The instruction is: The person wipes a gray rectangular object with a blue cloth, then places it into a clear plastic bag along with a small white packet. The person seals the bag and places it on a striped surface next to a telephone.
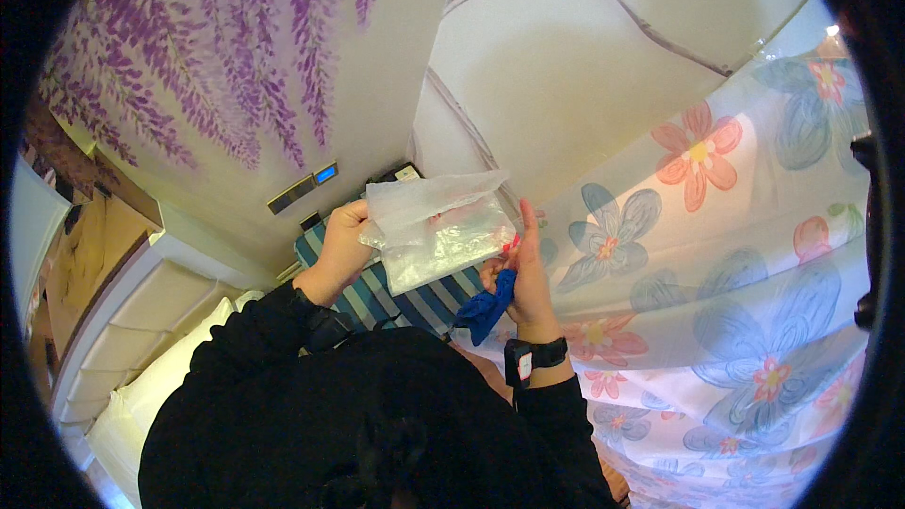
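A clear, shiny plastic bag with a whitish translucent sheet along its upper part is held up in front of me. My left hand has its fingers closed on the left edge of the bag. At the bag's right edge is my right hand, one finger stretched upward and the others curled. A crumpled blue cloth hangs from those curled fingers. Something small and pinkish-red shows at the bag's right corner; I cannot make out what it is.
Behind the bag stands a piece with blue and grey stripes. A floral curtain fills the right side. The wall ahead carries a switch panel and a small lit blue display. A padded headboard and a pale pillow are at left.
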`<action>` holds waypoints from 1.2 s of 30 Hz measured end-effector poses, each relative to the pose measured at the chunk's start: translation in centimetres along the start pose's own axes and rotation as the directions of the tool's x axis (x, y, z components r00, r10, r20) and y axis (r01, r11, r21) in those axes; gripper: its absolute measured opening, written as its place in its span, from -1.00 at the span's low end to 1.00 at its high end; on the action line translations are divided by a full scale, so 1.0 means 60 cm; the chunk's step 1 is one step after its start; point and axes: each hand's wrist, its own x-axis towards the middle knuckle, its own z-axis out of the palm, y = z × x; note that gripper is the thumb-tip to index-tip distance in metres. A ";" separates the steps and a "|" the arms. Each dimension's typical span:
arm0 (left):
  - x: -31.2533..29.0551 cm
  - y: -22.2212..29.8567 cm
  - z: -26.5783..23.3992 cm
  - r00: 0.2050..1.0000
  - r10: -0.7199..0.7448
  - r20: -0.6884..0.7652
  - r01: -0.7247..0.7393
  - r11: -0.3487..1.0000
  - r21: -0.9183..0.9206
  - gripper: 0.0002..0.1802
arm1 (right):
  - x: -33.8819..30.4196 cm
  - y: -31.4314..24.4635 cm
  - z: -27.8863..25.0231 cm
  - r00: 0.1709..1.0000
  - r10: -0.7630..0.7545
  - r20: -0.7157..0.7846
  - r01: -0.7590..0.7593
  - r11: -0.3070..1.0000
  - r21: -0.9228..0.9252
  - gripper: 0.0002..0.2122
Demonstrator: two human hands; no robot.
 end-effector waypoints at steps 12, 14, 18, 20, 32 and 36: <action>-0.009 0.027 0.010 0.955 0.284 0.090 -0.296 0.867 0.400 -0.69 | 0.019 0.012 -0.006 0.993 -0.049 -0.106 0.028 0.981 -0.192 -0.75; -0.011 0.034 0.007 0.869 0.449 0.209 -0.477 0.647 0.594 -0.65 | 0.013 0.010 -0.002 0.993 -0.092 -0.076 0.083 0.991 -0.105 -0.81; -0.015 0.042 0.009 0.844 0.497 0.201 -0.505 0.611 0.610 -0.61 | 0.018 -0.004 0.001 0.999 0.025 -0.028 -0.031 0.969 -0.246 -0.83; -0.021 0.045 0.009 0.843 0.499 0.198 -0.503 0.603 0.620 -0.62 | 0.015 -0.011 0.003 0.997 0.064 -0.036 -0.068 0.987 -0.147 -0.76; -0.029 0.053 0.013 0.805 0.520 0.286 -0.566 0.527 0.634 -0.53 | 0.017 -0.008 -0.006 0.979 0.200 -0.046 -0.205 0.959 -0.197 -0.72; -0.023 0.036 0.028 0.963 0.267 0.042 -0.270 0.933 0.238 -0.54 | 0.016 -0.003 -0.007 0.984 0.170 -0.058 -0.179 0.953 -0.245 -0.78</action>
